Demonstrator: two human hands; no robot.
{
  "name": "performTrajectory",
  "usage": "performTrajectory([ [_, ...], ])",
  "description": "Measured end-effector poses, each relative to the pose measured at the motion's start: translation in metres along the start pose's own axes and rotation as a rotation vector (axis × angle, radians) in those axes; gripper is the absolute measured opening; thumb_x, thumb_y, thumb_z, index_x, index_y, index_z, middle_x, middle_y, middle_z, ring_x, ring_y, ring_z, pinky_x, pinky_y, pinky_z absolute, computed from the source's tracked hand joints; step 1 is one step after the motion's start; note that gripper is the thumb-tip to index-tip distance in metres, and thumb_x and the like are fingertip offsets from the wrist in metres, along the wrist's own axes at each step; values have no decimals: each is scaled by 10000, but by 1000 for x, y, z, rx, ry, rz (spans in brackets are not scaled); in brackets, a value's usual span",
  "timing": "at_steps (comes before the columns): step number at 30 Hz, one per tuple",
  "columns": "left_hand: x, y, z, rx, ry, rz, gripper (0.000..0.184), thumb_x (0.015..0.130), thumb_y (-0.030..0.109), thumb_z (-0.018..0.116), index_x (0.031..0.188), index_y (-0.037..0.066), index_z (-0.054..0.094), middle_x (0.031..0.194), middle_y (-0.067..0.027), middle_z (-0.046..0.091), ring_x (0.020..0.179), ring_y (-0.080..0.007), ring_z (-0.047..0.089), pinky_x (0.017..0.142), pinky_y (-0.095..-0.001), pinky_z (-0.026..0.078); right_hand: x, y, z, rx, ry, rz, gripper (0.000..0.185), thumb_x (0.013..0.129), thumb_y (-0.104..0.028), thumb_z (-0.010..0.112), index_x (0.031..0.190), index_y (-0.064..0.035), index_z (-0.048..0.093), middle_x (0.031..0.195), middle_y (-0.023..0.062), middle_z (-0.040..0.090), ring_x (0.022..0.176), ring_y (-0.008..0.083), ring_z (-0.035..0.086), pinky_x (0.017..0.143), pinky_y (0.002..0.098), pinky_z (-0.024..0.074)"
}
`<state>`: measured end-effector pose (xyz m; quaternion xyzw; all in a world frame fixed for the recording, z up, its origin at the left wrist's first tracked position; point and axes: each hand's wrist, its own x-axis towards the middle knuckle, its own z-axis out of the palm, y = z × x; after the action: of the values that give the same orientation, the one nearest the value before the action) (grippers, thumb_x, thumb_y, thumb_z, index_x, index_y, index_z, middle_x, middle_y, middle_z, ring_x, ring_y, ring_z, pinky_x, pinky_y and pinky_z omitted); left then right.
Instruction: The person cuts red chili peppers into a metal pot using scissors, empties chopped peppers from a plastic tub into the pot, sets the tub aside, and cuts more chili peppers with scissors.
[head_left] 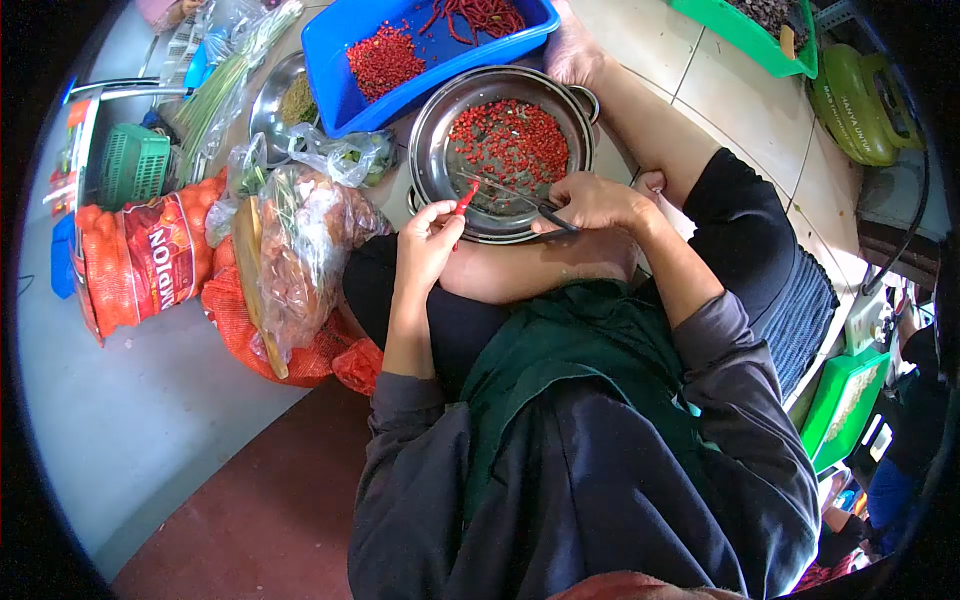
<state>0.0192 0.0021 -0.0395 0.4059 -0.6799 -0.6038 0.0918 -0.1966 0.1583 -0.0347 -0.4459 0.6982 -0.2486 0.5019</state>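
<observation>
My left hand pinches a red chili upright over the near left rim of a steel pot. In my right hand is a pair of scissors with dark handles, the blades pointing left toward the chili's upper end. Below them the steel pot holds many small cut pieces of red chili, scattered over its bottom. Whether the blades touch the chili I cannot tell.
Behind the pot stands a blue tray with chopped and whole red chilies. A metal bowl, plastic bags and a red net sack lie to the left. A green gas cylinder stands at the right.
</observation>
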Motion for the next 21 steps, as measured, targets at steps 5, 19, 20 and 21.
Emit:
performTrajectory([
  [5,2,-5,-1,4,-8,-1,204,821,51,616,1013,-19,618,742,5,580,613,-43,493,542,-196,400,1,2,1,-8,17,-24,616,642,-578,702,634,25,575,544,99,494,561,185,496,526,370,360],
  [19,3,-4,-4,19,15,-6,212,818,59,625,1016,-17,623,745,0,580,615,-49,501,540,-197,409,-2,7,1,-11,53,8,574,677,-533,695,696,34,611,576,127,538,593,210,528,556,369,391],
  [20,3,-4,-4,29,17,-7,210,818,58,625,1014,-17,623,747,0,580,614,-49,501,539,-196,409,0,8,0,-5,7,25,580,677,-541,692,696,33,612,581,128,544,601,216,536,560,369,394],
  [21,3,-4,-4,22,13,-6,208,822,58,622,1016,-15,625,751,-1,588,617,-47,502,544,-194,407,0,5,-1,0,-38,43,587,677,-549,690,696,32,613,586,129,551,608,222,544,565,370,397],
])
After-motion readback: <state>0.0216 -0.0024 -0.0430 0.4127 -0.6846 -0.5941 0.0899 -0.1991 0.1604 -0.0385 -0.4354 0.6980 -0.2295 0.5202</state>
